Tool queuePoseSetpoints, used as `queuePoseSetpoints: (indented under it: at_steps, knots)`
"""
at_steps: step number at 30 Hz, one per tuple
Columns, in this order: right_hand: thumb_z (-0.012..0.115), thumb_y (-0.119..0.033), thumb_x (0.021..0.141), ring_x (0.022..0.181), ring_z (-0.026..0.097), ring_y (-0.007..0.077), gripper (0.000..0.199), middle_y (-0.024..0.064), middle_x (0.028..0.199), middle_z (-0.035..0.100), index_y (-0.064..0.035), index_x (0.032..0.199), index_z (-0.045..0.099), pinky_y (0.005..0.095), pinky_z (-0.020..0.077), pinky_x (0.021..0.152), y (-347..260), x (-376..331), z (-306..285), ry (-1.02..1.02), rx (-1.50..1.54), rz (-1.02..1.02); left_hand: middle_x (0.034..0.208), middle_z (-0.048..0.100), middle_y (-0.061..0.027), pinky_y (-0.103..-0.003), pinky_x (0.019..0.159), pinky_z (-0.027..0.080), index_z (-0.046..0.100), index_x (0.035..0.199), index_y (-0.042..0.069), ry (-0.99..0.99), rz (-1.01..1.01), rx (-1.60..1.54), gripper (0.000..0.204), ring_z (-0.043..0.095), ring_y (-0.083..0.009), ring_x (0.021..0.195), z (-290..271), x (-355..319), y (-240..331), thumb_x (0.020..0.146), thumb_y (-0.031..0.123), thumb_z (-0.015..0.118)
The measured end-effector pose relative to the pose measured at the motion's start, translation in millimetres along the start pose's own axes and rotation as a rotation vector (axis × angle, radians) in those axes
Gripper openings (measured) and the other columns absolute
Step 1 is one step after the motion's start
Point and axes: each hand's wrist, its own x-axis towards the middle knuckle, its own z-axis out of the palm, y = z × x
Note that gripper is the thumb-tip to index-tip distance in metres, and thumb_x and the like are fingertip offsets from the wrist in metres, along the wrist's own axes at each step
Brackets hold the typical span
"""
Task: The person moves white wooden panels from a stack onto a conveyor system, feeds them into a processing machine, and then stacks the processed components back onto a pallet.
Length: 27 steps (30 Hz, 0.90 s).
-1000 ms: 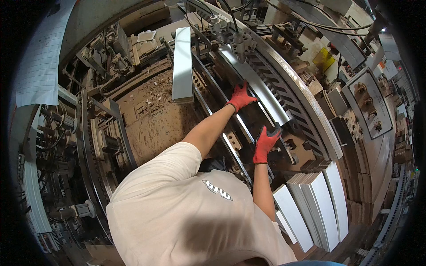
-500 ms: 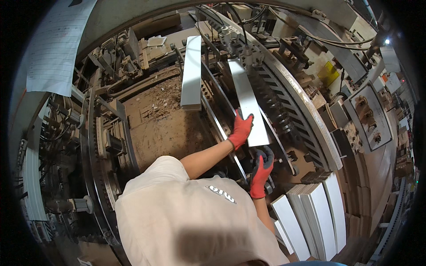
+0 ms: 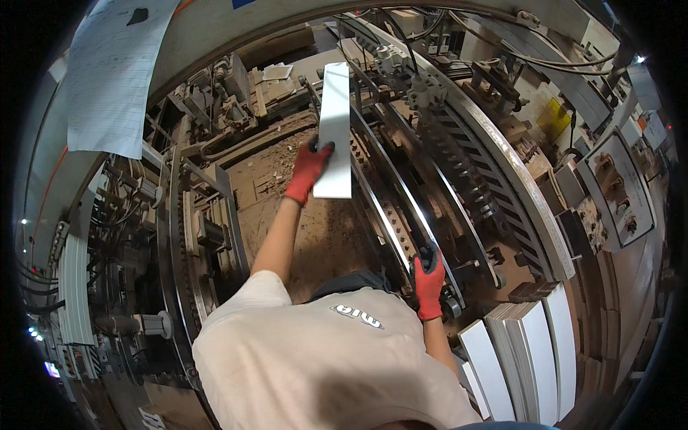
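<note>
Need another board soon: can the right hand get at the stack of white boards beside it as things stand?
Probably yes. The right hand rests on the machine rail, and the white boards lie just below it with nothing between.

There is just the one view, from a wide fisheye camera worn on the person's head, on the left of a pair. It looks steeply down over the person's pale shirt (image 3: 330,358) and out along both arms, close enough that the shoulders fill the lower part. It faces the long machine bed (image 3: 430,179), whose rails bend toward the round dark rim. The stack of white panels (image 3: 523,358) sits at lower right, a paper sheet (image 3: 115,79) at upper left.
</note>
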Motion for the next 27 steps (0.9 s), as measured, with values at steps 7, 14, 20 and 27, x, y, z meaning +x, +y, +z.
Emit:
queuePoseSetpoints:
  at_steps: [7,14,20,27]
  knots:
    - [0.069,-0.007,0.083,0.104,0.062,0.0233,0.049,0.016,0.119,0.063,0.0024,0.129,0.053,0.0323,0.0482,0.09,22.0,-0.6,-6.1,0.089,-0.001,-0.087,0.091,0.071,-0.0167,-0.036,0.067,0.053,0.064,0.118,-0.003,-0.099,-0.157,0.145,0.057,0.067,-0.023,0.071,8.6,88.7,-51.6,0.082,0.04,0.073]
    - [0.073,-0.011,0.08,0.115,0.06,0.0281,0.055,0.0194,0.123,0.061,-0.0001,0.131,0.053,0.036,0.0469,0.096,-2.7,-27.6,-35.1,-0.008,0.015,-0.031,0.082,0.064,-0.0092,-0.042,0.061,0.05,0.059,0.118,0.007,-0.253,0.528,1.645,0.038,0.062,-0.0264,0.069,-15.3,123.4,-165.4,0.095,0.036,0.056]
    - [0.074,-0.026,0.076,0.106,0.06,0.0337,0.055,0.0152,0.117,0.061,-0.0078,0.125,0.057,0.0402,0.0497,0.09,-71.2,-60.5,-137.9,0.058,-0.559,-0.221,0.133,0.054,-0.0199,-0.048,0.089,0.047,0.039,0.147,0.007,-0.326,-0.293,0.289,0.082,0.059,-0.034,0.106,-8.1,119.7,-106.6,0.086,0.056,0.063]
    - [0.074,-0.022,0.072,0.095,0.06,0.0325,0.041,0.0119,0.103,0.062,-0.0081,0.107,0.058,0.0413,0.0478,0.081,-84.5,-126.2,-265.0,0.015,-1.062,0.054,0.152,0.016,-0.0351,-0.055,0.102,0.037,0.028,0.153,0.018,-0.074,-0.09,0.719,0.096,0.031,-0.049,0.136,18.9,33.1,29.7,0.08,0.068,0.063]
